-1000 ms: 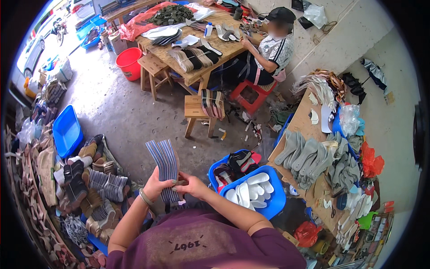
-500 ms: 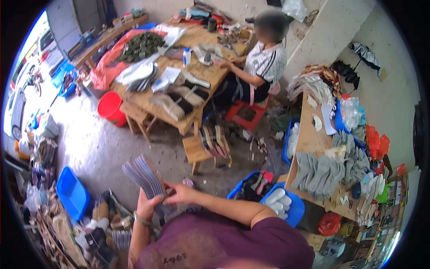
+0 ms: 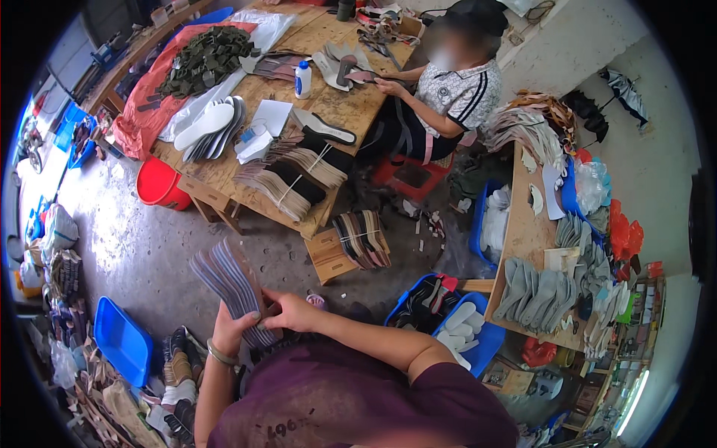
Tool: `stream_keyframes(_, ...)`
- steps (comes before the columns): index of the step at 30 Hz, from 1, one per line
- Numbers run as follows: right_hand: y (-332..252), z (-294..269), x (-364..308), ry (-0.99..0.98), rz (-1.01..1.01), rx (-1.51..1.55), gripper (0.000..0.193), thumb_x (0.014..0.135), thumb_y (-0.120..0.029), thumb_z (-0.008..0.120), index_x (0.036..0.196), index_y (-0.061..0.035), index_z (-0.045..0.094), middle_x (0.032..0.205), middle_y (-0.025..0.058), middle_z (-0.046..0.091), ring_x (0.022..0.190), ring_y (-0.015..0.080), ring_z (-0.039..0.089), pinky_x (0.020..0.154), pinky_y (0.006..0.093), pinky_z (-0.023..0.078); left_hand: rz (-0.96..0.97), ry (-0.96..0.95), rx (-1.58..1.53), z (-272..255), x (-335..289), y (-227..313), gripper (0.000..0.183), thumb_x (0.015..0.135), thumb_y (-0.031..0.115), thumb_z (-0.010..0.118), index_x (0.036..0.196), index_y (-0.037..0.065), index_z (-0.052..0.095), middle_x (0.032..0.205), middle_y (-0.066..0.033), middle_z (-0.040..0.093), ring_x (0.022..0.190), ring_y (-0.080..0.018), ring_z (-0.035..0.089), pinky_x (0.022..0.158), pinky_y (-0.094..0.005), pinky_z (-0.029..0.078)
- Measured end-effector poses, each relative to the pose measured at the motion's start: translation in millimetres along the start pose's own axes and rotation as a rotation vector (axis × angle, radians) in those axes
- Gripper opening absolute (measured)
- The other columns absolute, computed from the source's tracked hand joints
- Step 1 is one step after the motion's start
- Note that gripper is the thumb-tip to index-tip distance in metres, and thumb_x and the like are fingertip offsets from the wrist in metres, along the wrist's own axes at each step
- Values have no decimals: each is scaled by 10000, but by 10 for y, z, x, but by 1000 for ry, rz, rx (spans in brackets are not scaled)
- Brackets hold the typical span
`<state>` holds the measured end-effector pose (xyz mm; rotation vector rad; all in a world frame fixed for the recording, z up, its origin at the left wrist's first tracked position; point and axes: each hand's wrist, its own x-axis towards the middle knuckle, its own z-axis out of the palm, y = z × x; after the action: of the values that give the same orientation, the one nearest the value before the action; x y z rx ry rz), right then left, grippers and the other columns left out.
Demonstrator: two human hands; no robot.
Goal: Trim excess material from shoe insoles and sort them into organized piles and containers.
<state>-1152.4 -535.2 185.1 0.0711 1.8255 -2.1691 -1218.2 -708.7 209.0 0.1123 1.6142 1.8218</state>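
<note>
A stack of striped grey-and-brown shoe insoles (image 3: 230, 280) stands tilted in front of my body. My left hand (image 3: 231, 328) is closed round its lower left side, with the thumb across the front. At the right edge of the same stack my right hand (image 3: 290, 310) has its fingers bent against the insoles, gripping them. The undersides of both hands are partly hidden. Just beyond, a tied bundle of insoles (image 3: 360, 239) lies on a small wooden stool (image 3: 328, 256).
A wooden table (image 3: 299, 108) bears insole bundles, a white bottle (image 3: 302, 80) and green pieces (image 3: 213, 63). A co-worker (image 3: 455, 89) sits at its right. Blue basins (image 3: 123, 340) stand on the floor at both sides. Grey insoles (image 3: 534, 295) cover part of the right-hand bench.
My view has tilted and shifted, so the table appears nearer. Both hands still hold the insole stack, now a little lower and further left in view. The co-worker's head has turned.
</note>
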Motion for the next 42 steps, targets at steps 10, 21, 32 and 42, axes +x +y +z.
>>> stream_keyframes(10, -597, 159, 794, 468, -214, -299, 705, 697, -119, 758, 1304, -27, 413, 1110, 117, 573, 919, 213, 613, 770, 336, 513, -39, -446, -122, -613, 1101, 705, 583, 702, 178, 754, 1189, 9, 483, 1048, -70, 605, 956, -178, 589, 849, -326, 476)
stream_keyframes(21, -1035, 1070, 1940, 679, -216, -629, 851, 722, -232, 779, 1365, 50, 298, 1220, 200, 530, 1061, 251, 585, 775, 318, 525, -200, -808, -569, -1948, 1793, 999, 770, 708, 314, 710, 1319, -19, 380, 1263, -199, 496, 1157, -329, 506, 1002, -472, 390)
stream_keyframes(32, -1331, 1417, 2585, 390, -261, -711, 897, 697, -302, 786, 1368, 35, 296, 1273, 214, 478, 1077, 285, 570, 736, 330, 545, -28, -730, -727, -2698, 1674, 1296, 777, 692, 278, 737, 1321, -12, 384, 1305, -237, 446, 1190, -423, 451, 998, -537, 373)
stream_keyframes(42, -1474, 1441, 2881, 117, -320, -639, 855, 708, -352, 761, 1333, 34, 323, 1217, 233, 494, 1079, 348, 546, 851, 392, 477, 70, -585, -771, -3038, 1542, 1278, 741, 679, 263, 754, 1283, -14, 426, 1233, -202, 517, 1157, -392, 490, 981, -527, 392)
